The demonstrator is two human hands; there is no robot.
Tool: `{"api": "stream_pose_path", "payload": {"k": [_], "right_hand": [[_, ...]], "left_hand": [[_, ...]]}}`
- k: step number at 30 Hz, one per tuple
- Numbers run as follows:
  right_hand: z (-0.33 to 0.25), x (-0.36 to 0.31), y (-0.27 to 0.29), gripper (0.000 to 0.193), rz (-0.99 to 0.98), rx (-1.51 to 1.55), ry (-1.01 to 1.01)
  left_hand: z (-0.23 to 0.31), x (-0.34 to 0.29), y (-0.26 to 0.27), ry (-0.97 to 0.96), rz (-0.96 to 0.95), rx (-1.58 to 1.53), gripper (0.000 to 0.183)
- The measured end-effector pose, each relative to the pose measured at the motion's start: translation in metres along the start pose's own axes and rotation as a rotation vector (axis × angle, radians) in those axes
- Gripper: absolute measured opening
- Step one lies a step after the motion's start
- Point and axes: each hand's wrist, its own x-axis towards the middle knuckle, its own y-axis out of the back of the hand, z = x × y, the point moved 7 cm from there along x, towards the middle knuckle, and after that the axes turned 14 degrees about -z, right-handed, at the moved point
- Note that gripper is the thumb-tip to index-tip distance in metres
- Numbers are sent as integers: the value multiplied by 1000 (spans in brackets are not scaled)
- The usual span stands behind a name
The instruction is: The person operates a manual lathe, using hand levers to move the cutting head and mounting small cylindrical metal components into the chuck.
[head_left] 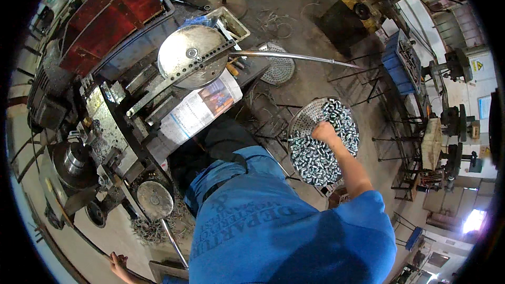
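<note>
At the lower left edge my left hand is closed around a long dark rod, which bends along the rim of the view beside a lathe-like machine. Off to my right, my right hand is a closed fist over a round perforated metal pan. Many short shiny metal cylinders fill most of that pan, and the fist meets the pile at its upper middle. Whatever its fingers hold is hidden.
Ahead of me stand a large round metal disc, a strip with holes and a newspaper. A long metal bar juts right above another perforated round plate. Metal shavings lie below a smaller disc. A blue crate stands right.
</note>
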Motion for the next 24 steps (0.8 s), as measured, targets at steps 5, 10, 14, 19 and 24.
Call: {"api": "stream_pose_path", "payload": {"k": [5,10,14,19,24], "right_hand": [[-35,-10,-5,44,-90,-81,-147],[-38,-10,-4,42,21,6,-117],[-31,10,-12,23,171,72,68],[-28,3,-3,16,190,207,63],[-68,-21,51,26,492,240,440]], "left_hand": [[-17,16,24,-44,-89,-72,32],[-4,11,4,-49,-65,-22,30],[-9,4,8,-47,-55,-41,32],[-4,12,10,-20,-56,133,38],[75,-38,-37,-156,203,1418,52]]}}
